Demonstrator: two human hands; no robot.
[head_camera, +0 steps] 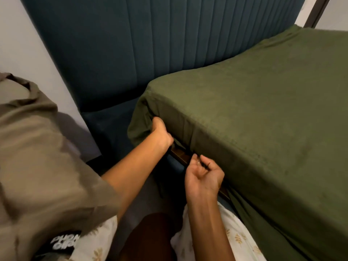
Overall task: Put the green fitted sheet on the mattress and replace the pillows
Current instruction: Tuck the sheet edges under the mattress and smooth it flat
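The green fitted sheet covers the top of the mattress and hangs down its near side. At the head-end corner my left hand grips the sheet's loose lower edge, its fingers hidden under the fabric. My right hand hovers just below the hanging side of the sheet, palm up with fingers curled, a ring on one finger; whether it pinches the hem I cannot tell. A strip of dark wooden bed frame shows between the two hands. No pillows are in view.
A dark teal upholstered headboard rises behind the mattress, with a narrow gap at the corner. A white wall stands to the left. A dark post leans at the top right. My brown sleeve and patterned shorts fill the lower left.
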